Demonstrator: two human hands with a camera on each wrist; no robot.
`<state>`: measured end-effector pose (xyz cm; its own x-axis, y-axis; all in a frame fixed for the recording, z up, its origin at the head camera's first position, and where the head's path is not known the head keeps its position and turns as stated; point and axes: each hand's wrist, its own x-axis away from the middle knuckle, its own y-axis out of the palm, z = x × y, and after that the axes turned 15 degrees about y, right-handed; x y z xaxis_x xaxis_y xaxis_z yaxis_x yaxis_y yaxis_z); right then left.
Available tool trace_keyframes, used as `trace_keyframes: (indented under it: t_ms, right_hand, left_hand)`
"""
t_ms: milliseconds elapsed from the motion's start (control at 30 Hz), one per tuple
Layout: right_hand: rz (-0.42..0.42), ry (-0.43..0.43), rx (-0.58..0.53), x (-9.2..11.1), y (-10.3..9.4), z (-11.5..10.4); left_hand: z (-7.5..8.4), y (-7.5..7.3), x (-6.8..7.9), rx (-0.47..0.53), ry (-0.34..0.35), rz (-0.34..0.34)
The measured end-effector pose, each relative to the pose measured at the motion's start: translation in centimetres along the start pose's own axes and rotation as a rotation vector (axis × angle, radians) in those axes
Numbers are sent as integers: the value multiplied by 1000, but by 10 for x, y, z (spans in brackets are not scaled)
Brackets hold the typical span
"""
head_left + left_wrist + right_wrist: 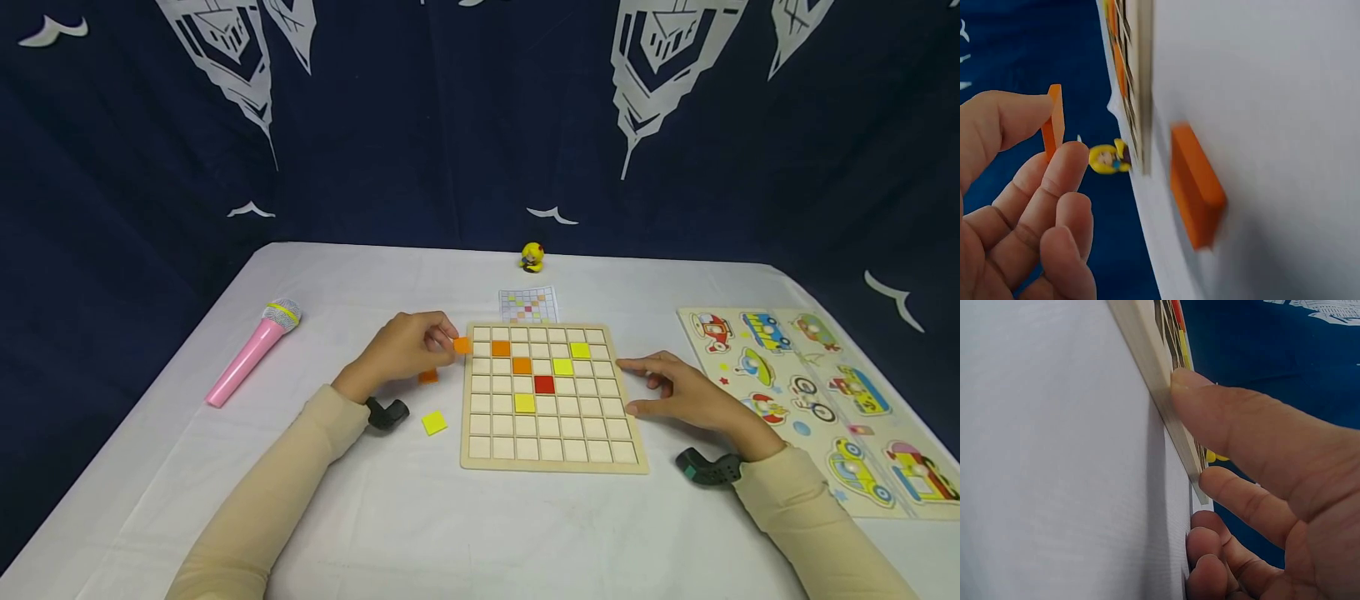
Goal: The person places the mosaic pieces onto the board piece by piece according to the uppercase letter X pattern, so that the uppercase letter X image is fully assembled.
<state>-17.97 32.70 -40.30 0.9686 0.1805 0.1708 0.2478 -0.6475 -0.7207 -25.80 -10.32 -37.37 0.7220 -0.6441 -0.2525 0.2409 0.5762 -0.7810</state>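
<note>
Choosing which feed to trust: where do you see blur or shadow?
Left wrist: the loose orange tile is blurred, with shadow beside it; the held orange tile in the left hand looks sharper. Right wrist: soft shadow runs along the board. Head: fairly even light, no strong glare.

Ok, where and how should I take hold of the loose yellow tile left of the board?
I'd pinch the yellow tile by two opposite edges, coming from above on the near side: it lies flat on the white cloth, apart from the board, while the left hand is beyond it.

Microphone (251,358), figurine (532,259), vehicle board (828,427).
</note>
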Motion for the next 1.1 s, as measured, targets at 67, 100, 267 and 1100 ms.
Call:
trace_keyframes:
  t_ms: [67,100,267,1100]
  right_hand:
    - [1,0,-1,0,0,0]
    - [1,-1,-2,0,0,0]
    - [0,-5,-9,0,0,0]
    - [1,-2,-7,0,1,0]
  left_hand:
    - [5,2,-1,13,13,-1]
    - [7,2,-2,22,20,-3]
    - [14,8,-5,39,61,-16]
    - [66,49,-35,-43,158,-187]
